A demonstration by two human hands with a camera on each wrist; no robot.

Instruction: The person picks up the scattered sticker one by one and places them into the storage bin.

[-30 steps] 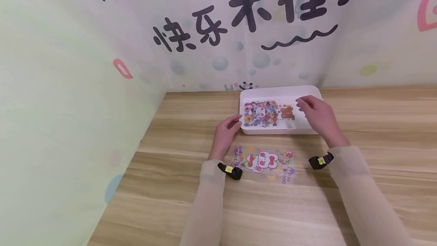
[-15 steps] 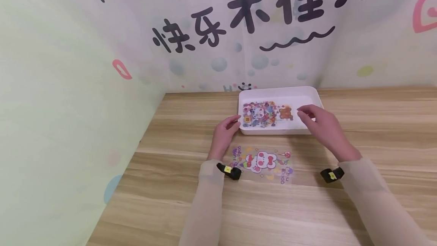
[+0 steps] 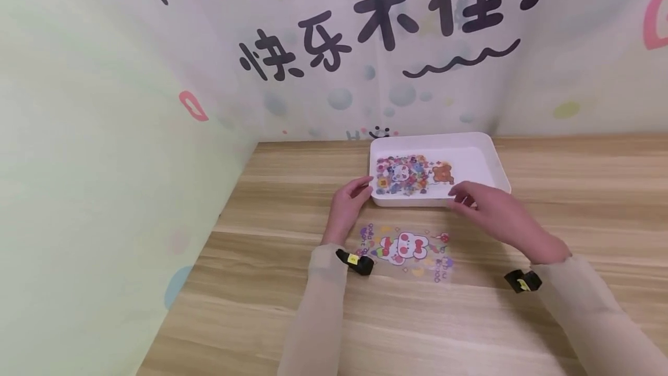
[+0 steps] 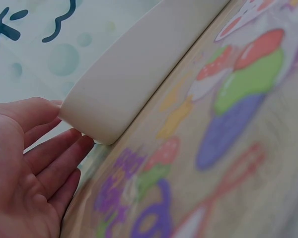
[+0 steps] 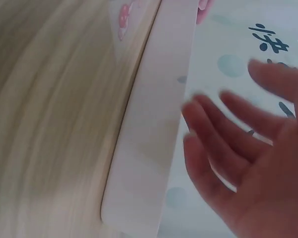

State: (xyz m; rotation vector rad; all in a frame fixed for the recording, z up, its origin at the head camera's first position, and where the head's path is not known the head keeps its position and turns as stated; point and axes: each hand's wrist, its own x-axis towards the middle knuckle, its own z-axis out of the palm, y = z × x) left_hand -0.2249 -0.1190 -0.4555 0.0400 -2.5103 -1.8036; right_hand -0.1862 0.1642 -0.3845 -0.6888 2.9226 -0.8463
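Observation:
My left hand (image 3: 347, 206) rests its fingertips against the left front corner of a shallow white tray (image 3: 472, 161). In the left wrist view the thumb (image 4: 32, 110) is right at the tray's rim, with the other fingers lower by the corner. Above the tray's front wall, towards its right, is my right hand (image 3: 493, 213), fingers loosely bent around nothing. Inside the tray lie a dense colourful patch of small cartoon figures (image 3: 400, 174) and a brown bear print (image 3: 443, 173). A clear plastic sheet with a white rabbit print (image 3: 409, 246) lies flat on the table before the tray.
The wood-grain table (image 3: 407, 329) runs back to a printed fabric backdrop (image 3: 292, 109) close behind the tray. Another pale sheet of fabric (image 3: 104, 190) hangs along the left side. Both wrists wear black straps (image 3: 522, 281).
My right hand has come back from over the right part of the tray to above its front wall. The left hand stays at the tray's corner.

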